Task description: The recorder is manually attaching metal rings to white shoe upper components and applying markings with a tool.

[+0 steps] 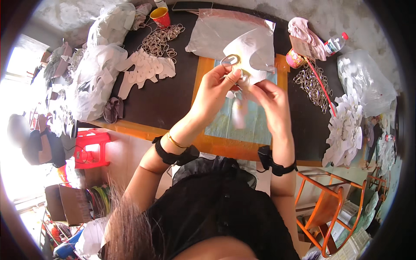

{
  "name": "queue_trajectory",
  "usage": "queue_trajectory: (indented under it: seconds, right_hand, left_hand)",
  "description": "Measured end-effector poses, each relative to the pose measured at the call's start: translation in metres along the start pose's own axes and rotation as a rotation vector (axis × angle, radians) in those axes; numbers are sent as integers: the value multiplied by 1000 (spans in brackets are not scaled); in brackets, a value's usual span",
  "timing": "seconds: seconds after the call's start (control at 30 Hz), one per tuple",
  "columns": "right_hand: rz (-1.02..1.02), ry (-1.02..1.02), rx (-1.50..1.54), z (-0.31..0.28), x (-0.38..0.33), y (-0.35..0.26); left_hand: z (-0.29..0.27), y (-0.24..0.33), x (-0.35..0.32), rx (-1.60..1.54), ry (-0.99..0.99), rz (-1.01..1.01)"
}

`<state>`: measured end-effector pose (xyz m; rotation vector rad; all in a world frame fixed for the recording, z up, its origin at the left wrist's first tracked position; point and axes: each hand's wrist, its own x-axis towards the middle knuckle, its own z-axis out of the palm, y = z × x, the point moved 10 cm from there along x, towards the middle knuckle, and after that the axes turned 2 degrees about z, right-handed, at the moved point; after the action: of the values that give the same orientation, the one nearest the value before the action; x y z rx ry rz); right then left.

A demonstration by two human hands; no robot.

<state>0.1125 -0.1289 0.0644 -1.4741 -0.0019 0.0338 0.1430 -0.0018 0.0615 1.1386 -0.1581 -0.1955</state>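
Above the middle of the table my two hands meet at a white cut-out sheet piece. My left hand is closed in a pinch, with an oval metal ring standing up at its fingertips. Thumb and fingers of my right hand are pressed together at the lower edge of the white piece; what exactly lies between them is partly hidden. Beneath the fingertips dangles a small whitish thing, blurred and too unclear to name.
Piles of metal rings lie left and right. White cut-out pieces spread at left and right. A clear plastic bag lies at the back. Also around are a red cup, a bottle and an orange chair.
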Motion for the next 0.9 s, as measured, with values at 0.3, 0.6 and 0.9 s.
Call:
queue_trajectory:
  seconds: [0.3, 0.6, 0.9]
  right_hand:
    - [-414, 208, 16, -56, 0, -97]
    - [-805, 278, -651, 15, 21, -136]
    - [-778, 270, -610, 13, 45, -125]
  left_hand:
    - [15, 63, 33, 195, -136, 34]
    - [20, 75, 57, 127, -117, 249]
    - [18, 72, 70, 215, -146, 249]
